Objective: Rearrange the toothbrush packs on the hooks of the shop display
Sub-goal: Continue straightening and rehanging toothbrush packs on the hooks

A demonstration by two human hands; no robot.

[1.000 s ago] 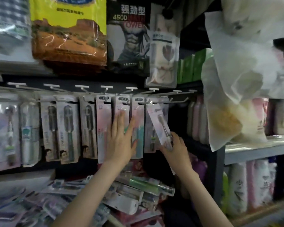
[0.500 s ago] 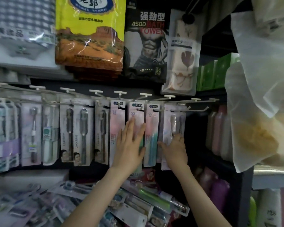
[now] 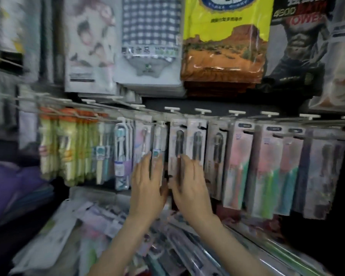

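Black-brush toothbrush packs under right hand, white-brush pack under left hand. Both hands flat, fingers straight, grasping nothing. Press lightly, square packs under hooks, avoid swing.

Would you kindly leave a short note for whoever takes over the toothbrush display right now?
Left hand: open, fingers flat on the white-brush pack.
Right hand: open, fingers flat on the dark-brush packs beside it.
Neither hand holds a pack.
The packs hang in a row on the hooks; a loose heap of packs lies below.
Left to do, probably: straighten these rows, then hang the loose ones. The picture is blurred, so check closely.
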